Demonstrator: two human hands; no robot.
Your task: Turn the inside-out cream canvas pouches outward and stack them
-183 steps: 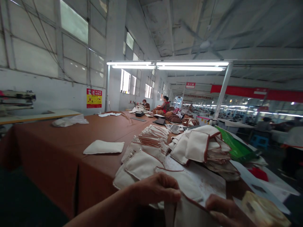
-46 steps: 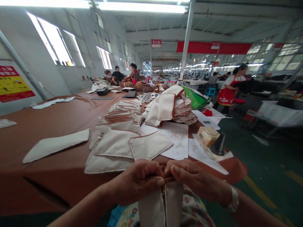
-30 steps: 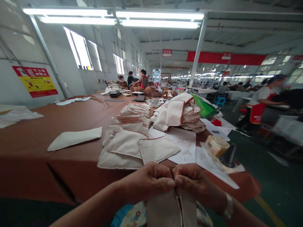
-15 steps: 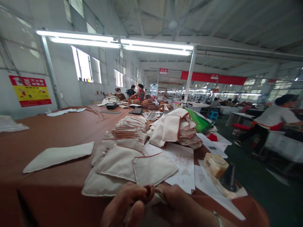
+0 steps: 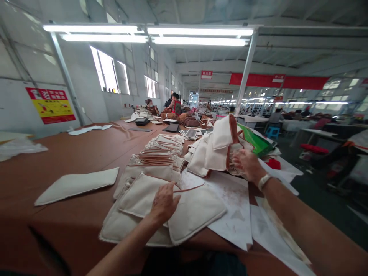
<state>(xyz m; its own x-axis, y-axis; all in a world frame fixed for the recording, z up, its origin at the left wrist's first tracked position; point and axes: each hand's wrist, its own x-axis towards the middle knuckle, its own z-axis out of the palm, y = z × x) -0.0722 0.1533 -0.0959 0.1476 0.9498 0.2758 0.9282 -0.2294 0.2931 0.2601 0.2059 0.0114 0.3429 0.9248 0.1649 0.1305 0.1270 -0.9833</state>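
Observation:
My left hand lies on the front cream fabric panels, its fingers stretched out. Beneath and beside it overlap a cream panel with a brown edge and another cream panel. My right hand reaches to the right side of a heap of brown-edged cream pieces. Its fingers are spread and slightly blurred. Just above those fingers, a cream piece with a brown edge rests tilted on top of the heap. Whether the right fingertips touch the heap is hard to see.
Rows of stacked cream panels run away from me on the brown table cover. A single cream panel lies left. White paper sheets lie right, with a green bag behind. Other people work at the back.
My hands were together at the near edge around a brown-edged piece. They have parted: left onto the front panels, right out to the heap. The heap has another piece on top.

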